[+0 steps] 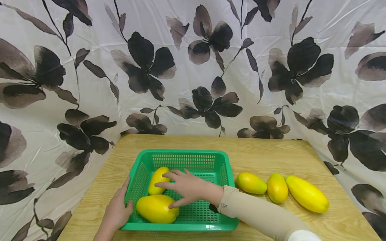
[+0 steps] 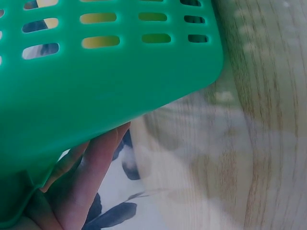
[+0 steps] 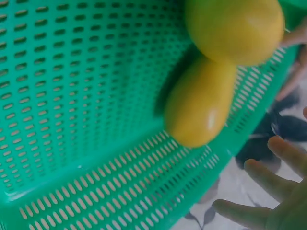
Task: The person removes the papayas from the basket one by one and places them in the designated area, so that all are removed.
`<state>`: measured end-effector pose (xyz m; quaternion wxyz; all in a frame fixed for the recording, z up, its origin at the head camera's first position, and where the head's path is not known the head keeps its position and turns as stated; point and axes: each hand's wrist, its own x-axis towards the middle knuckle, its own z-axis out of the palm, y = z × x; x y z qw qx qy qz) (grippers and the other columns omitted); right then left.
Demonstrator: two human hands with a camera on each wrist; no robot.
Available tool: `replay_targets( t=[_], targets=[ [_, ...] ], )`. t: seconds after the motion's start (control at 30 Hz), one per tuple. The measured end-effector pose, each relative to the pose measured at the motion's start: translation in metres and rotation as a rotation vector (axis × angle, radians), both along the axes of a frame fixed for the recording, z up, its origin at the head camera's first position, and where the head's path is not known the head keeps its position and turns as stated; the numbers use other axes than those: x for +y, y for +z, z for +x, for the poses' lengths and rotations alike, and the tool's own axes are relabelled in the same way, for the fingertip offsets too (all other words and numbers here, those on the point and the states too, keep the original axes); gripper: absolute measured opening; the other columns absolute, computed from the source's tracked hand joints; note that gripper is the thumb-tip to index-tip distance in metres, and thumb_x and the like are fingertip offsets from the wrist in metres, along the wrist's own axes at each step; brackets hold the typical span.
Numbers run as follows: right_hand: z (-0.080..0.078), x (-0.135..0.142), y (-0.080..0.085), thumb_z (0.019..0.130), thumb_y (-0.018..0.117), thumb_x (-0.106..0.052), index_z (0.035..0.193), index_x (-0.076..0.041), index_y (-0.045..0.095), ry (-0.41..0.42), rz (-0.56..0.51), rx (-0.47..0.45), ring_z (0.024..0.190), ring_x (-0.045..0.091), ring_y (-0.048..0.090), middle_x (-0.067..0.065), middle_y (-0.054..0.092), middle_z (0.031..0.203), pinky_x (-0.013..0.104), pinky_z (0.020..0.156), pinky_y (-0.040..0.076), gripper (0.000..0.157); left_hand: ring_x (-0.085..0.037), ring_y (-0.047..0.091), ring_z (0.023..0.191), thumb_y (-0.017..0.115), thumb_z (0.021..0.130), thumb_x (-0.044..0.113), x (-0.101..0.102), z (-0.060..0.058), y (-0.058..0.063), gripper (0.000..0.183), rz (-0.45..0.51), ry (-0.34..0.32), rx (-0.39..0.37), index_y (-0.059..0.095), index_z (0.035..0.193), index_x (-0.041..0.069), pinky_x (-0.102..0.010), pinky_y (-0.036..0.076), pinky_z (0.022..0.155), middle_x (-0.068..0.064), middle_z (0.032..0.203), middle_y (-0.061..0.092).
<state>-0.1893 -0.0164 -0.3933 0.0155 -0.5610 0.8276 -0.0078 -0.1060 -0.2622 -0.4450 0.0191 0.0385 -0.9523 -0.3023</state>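
Observation:
A green plastic basket (image 1: 184, 227) with slotted walls stands on the table. Two smooth yellow papaya-like fruits lie inside on its left: a smaller fruit (image 1: 157, 185) behind and a larger fruit (image 1: 155, 209) in front. My left hand (image 1: 116, 209) grips the basket's left side, thumb at the rim; the left wrist view shows fingers (image 2: 98, 167) against the green plastic. Over the basket, my right hand (image 1: 191, 188) has its fingers spread, close to both fruits and holding neither. The right wrist view shows these fingers (image 3: 244, 215) apart from the fruit.
To the basket's right, a row of three more yellow fruits lies on the wooden table (image 1: 265, 150): a greenish-tipped one (image 1: 251, 183), a shorter one (image 1: 277, 188) and a long one (image 1: 307, 194). A flower-printed cloth (image 1: 193, 77) hangs behind the table.

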Motion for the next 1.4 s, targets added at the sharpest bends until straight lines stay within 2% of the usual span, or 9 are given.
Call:
replay_targets(
  t=[0.3,0.53,0.87,1.1,1.4],
  targets=[
    [0.003,-0.023,-0.016,0.082,0.05,-0.06,0.144,-0.034,0.026,0.069,0.05,-0.043,0.132,0.02,0.027,0.002,0.026,0.147,0.048,0.093,0.04,0.071,-0.054,0.032,0.119,0.053,0.083,0.0,-0.002,-0.001,0.001,0.078,-0.009,-0.003,-0.022,0.007,0.146,0.0,-0.064,0.033,0.089,-0.038,0.134,0.028],
    [0.008,-0.034,-0.02,0.081,0.051,-0.06,0.144,-0.034,0.024,0.119,0.092,0.008,0.129,0.019,0.03,0.001,0.027,0.146,0.043,0.09,0.043,0.074,-0.054,0.034,0.117,0.053,0.083,0.0,-0.001,-0.001,0.002,0.077,-0.005,-0.001,-0.026,0.007,0.146,0.001,-0.064,0.034,0.087,-0.037,0.134,0.028],
    [0.013,-0.048,-0.031,0.081,0.052,-0.06,0.145,-0.037,0.021,0.121,0.148,0.044,0.126,0.018,0.033,-0.001,0.027,0.145,0.04,0.089,0.043,0.075,-0.055,0.036,0.116,0.052,0.084,0.0,-0.002,-0.001,0.002,0.077,0.007,0.002,-0.045,0.006,0.146,0.001,-0.064,0.037,0.084,-0.037,0.134,0.029],
    [0.012,-0.051,-0.039,0.079,0.059,-0.055,0.144,-0.035,0.022,0.126,0.132,0.016,0.122,0.017,0.038,0.001,0.028,0.144,0.029,0.085,0.045,0.077,-0.055,0.037,0.115,0.052,0.084,-0.001,-0.001,-0.001,0.002,0.077,0.013,0.003,-0.039,0.007,0.146,0.0,-0.064,0.037,0.083,-0.038,0.134,0.03],
    [0.015,-0.048,-0.053,0.07,0.075,-0.043,0.144,-0.041,0.019,0.091,0.168,-0.026,0.125,0.021,0.032,0.0,0.015,0.15,0.026,0.08,0.047,0.093,-0.055,0.035,0.116,0.052,0.083,0.0,-0.001,-0.002,0.002,0.077,0.01,-0.001,-0.029,0.008,0.146,0.0,-0.063,0.036,0.085,-0.037,0.133,0.03]
  ],
)
